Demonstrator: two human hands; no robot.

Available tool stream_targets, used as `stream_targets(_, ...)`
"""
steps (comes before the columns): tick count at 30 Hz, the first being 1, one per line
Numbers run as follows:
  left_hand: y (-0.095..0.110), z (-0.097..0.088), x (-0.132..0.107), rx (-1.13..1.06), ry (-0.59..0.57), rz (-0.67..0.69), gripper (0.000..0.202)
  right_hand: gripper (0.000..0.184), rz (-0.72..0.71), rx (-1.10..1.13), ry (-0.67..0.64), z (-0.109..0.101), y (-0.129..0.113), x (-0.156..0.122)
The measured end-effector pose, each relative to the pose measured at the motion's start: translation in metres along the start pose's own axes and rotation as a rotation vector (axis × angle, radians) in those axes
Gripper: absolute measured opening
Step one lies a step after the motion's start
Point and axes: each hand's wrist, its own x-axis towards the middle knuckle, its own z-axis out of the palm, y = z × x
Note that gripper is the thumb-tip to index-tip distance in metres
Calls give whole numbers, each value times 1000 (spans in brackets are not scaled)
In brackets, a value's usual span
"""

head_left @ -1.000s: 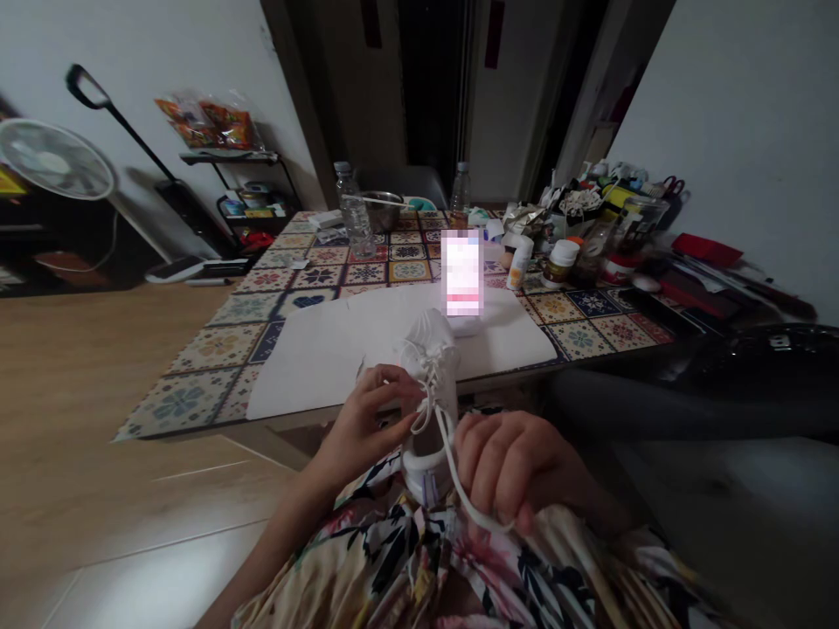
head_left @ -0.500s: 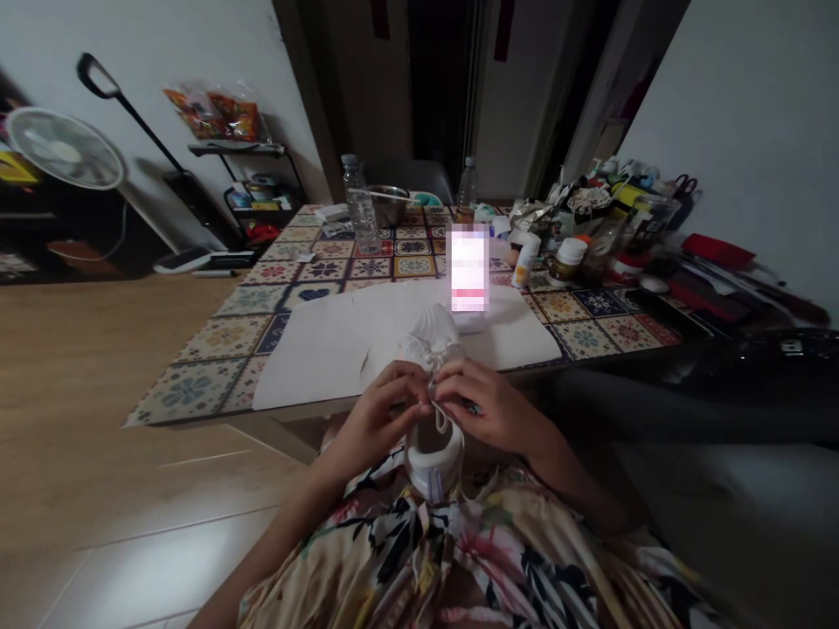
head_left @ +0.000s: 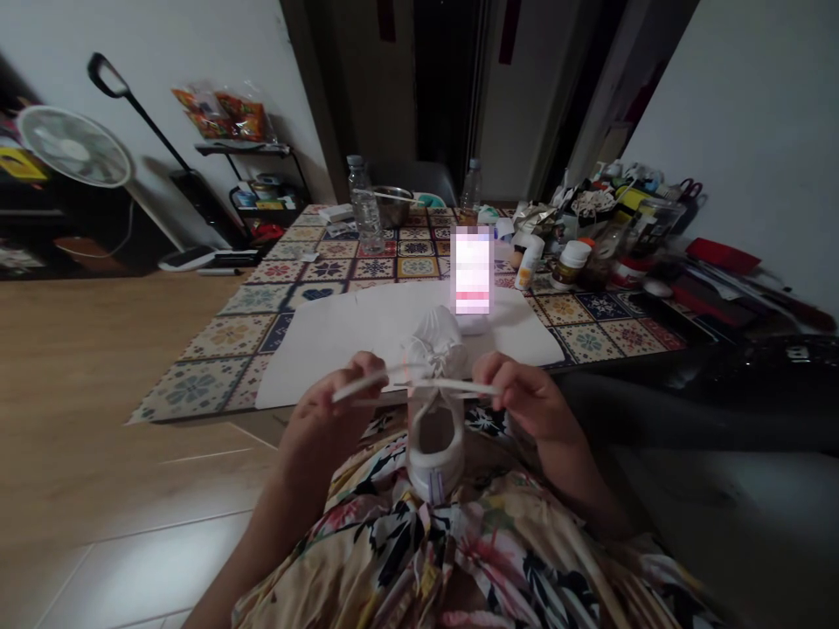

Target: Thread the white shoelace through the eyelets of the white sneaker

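A white sneaker (head_left: 435,467) rests heel toward me between my lap and the table edge, its toe over the paper. White shoelaces (head_left: 452,384) stretch sideways from its tongue area, pulled out to both sides. My left hand (head_left: 337,406) is closed, pinching a lace to the left of the shoe. On the other side, my right hand (head_left: 528,397) pinches lace between thumb and fingers. Both hands are apart from the shoe's body. Motion blurs the laces, so whether a knot or loops lie at the middle is hard to make out.
White paper (head_left: 315,345) covers the front of the patterned table (head_left: 190,384). Just beyond the shoe stands a lit phone (head_left: 472,271), its screen blurred. Water bottles (head_left: 367,214) are farther back. Jars (head_left: 572,265) and clutter crowd the right side.
My hands have moved apart, from close together over the shoe's opening to either side of it, drawing the laces out sideways. The sneaker stays in nearly the same place.
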Motion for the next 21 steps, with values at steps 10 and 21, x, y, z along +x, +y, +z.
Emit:
stream_targets(10,21,10,-12,-180,-70,236,19,14,-52,-52,577,2,-13,-5)
stream_targets(21,11,37,-6,279,-245,59,14,13,-58,-394,60,40,-13,-10)
